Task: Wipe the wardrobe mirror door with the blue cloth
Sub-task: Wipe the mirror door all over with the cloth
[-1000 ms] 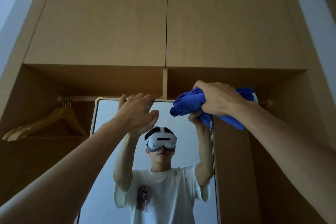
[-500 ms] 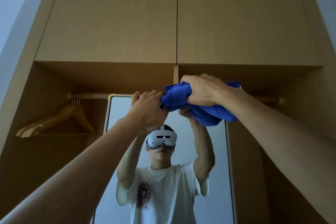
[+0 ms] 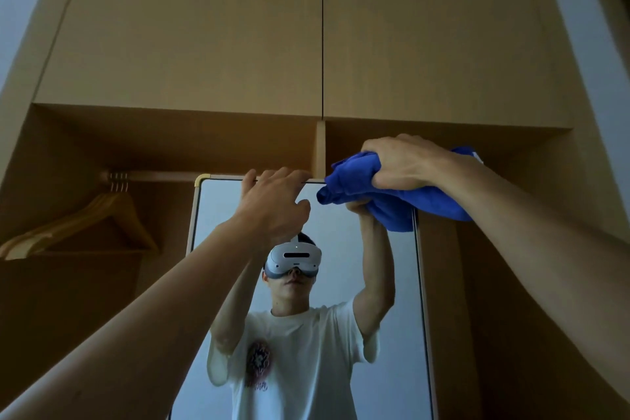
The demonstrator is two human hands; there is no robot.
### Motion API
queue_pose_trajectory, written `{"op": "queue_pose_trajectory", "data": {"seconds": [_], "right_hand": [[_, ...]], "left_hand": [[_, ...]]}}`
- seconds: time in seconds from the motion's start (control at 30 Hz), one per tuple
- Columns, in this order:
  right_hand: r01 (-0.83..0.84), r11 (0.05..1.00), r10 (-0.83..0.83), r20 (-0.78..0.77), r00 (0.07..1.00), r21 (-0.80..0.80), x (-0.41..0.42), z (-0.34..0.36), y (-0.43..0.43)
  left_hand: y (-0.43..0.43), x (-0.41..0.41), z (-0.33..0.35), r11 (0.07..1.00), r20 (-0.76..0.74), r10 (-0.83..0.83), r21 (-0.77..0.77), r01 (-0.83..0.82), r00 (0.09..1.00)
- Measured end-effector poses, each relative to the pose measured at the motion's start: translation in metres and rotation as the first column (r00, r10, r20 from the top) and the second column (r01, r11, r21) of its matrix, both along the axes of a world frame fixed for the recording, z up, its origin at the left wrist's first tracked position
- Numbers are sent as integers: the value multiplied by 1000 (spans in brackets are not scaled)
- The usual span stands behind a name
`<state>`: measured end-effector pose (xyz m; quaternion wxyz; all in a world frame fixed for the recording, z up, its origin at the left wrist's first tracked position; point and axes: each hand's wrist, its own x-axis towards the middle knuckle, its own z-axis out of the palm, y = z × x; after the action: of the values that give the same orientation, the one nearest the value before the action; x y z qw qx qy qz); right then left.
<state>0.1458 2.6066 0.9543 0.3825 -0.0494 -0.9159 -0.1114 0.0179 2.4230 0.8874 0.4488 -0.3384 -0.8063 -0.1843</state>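
Observation:
The tall mirror door (image 3: 218, 215) stands in front of me inside a light wooden wardrobe and reflects a person in a white T-shirt with a headset. My left hand (image 3: 272, 204) is raised to the mirror's top edge, its fingers curled over the frame. My right hand (image 3: 402, 162) grips the bunched blue cloth (image 3: 392, 204) at the mirror's upper right corner. The cloth hides that corner.
Two closed upper cabinet doors (image 3: 322, 31) fill the view above. A clothes rail with wooden hangers (image 3: 85, 225) sits in the open compartment to the left. A wooden divider (image 3: 319, 150) drops behind the mirror's top. A wooden panel (image 3: 443, 317) borders the mirror's right side.
My right hand has moved the blue cloth to the right along the mirror's top, away from my left hand. My left hand keeps its hold on the top edge.

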Motion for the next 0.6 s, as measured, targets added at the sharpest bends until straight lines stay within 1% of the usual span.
{"op": "queue_pose_trajectory", "data": {"seconds": [0.13,0.2,0.3,0.4,0.43,0.53,0.6], "right_hand": [[-100,995,101,12,995,-23,-6,1,-18],[-145,989,146,13,989,-27,-14,1,-27],[-171,985,171,4,985,-20,-22,-2,-30],[-191,980,192,-4,981,-56,-22,-3,-23],[-189,980,189,-7,982,-60,-20,-2,-21],[-175,983,175,2,985,-61,-15,-1,-19],[-146,989,146,12,989,-35,-15,-2,-19]], "left_hand": [[5,-1,1,999,1,-33,18,33,999],[6,-2,3,999,3,-39,1,39,999],[-1,-7,2,999,-4,-44,-31,44,999],[-15,-12,1,992,-43,21,-127,-26,999],[-21,-12,1,989,-36,63,-131,-68,997],[-43,-19,-2,983,-30,177,-41,-178,984],[-56,-25,-7,981,-43,193,1,-193,980]]}}
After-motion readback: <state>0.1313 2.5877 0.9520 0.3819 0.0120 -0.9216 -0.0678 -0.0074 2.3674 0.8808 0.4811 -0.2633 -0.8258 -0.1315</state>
